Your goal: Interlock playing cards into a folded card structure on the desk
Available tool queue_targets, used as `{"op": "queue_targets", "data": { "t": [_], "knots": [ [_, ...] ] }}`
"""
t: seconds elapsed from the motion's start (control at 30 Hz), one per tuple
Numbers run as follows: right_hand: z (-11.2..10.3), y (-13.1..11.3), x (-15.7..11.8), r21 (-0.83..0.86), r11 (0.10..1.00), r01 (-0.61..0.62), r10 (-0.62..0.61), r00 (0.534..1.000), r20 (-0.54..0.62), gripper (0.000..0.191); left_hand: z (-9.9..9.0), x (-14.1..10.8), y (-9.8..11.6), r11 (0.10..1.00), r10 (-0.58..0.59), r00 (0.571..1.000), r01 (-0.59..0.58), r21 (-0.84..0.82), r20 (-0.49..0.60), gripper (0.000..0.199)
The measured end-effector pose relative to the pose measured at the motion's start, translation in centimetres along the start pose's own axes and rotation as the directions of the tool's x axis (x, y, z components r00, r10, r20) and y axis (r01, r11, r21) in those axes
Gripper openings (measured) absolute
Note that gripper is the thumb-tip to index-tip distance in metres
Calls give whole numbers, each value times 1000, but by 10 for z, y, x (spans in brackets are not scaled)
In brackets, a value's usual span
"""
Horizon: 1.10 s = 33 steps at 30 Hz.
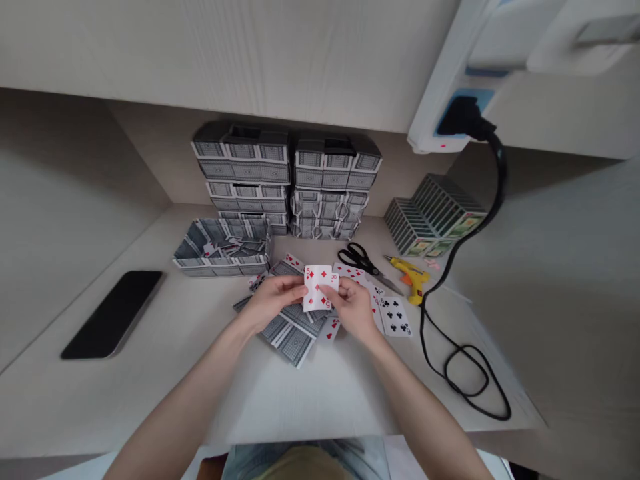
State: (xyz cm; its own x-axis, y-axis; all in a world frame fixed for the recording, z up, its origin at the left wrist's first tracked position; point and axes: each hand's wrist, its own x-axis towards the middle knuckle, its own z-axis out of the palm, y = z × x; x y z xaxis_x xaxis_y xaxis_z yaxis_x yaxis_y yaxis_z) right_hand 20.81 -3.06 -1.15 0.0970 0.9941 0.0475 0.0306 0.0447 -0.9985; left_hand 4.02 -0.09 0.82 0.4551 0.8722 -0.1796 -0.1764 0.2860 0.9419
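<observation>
Both hands hold playing cards above the middle of the desk. My left hand (pixel 273 300) pinches the left edge of a five of diamonds (pixel 317 289), which faces up. My right hand (pixel 354 303) grips its right side, the thumb lying on its face; another card's edge shows behind it. Below the hands lie loose playing cards (pixel 290 340), several of them back side up. More face-up cards spread to the right, among them a six of clubs (pixel 395 317).
Behind stand stacked boxes made of cards (pixel 245 160), with an open card box (pixel 220 267) holding small pieces at left. A phone (pixel 113 315) lies far left. Black scissors (pixel 357 257), a yellow glue gun (pixel 414 280), card packs (pixel 440 213) and a looping black cable (pixel 450 380) are at right.
</observation>
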Motion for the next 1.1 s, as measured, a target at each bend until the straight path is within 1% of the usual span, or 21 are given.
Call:
{"op": "queue_targets", "data": {
  "t": [0.17, 0.3, 0.43, 0.53, 0.73, 0.97, 1.1],
  "knots": [
    [0, 0, 0, 14, 1000, 13, -14, 999, 35, 20, 3, 1, -1, 1000, -29, 998, 29, 1, -64, 25],
    [-1, 0, 1, 21, 999, -25, 24, 999, 45, 24, 3, 1, -1, 996, -87, 987, 87, -3, -135, 25],
    [-1, 1, 2, 47, 996, -77, 75, 996, 39, 29, 4, 1, -2, 995, -98, 981, 102, 14, -166, 27],
    [-3, 0, 3, 42, 996, -84, 83, 996, 18, 30, 5, 2, -3, 995, -87, 982, 94, 29, -166, 27],
    [-4, -1, 4, 45, 995, -84, 84, 996, -6, 32, 4, 1, -4, 994, -66, 989, 77, 80, -129, 24],
    [-3, -3, 2, 50, 992, -115, 115, 993, 0, 33, 8, 1, -6, 981, 9, 980, 30, 192, -199, 21],
    [-3, -6, 1, 75, 989, -128, 128, 992, 3, 32, 9, 0, -7, 959, 58, 977, 2, 282, -204, 22]
  ]
}}
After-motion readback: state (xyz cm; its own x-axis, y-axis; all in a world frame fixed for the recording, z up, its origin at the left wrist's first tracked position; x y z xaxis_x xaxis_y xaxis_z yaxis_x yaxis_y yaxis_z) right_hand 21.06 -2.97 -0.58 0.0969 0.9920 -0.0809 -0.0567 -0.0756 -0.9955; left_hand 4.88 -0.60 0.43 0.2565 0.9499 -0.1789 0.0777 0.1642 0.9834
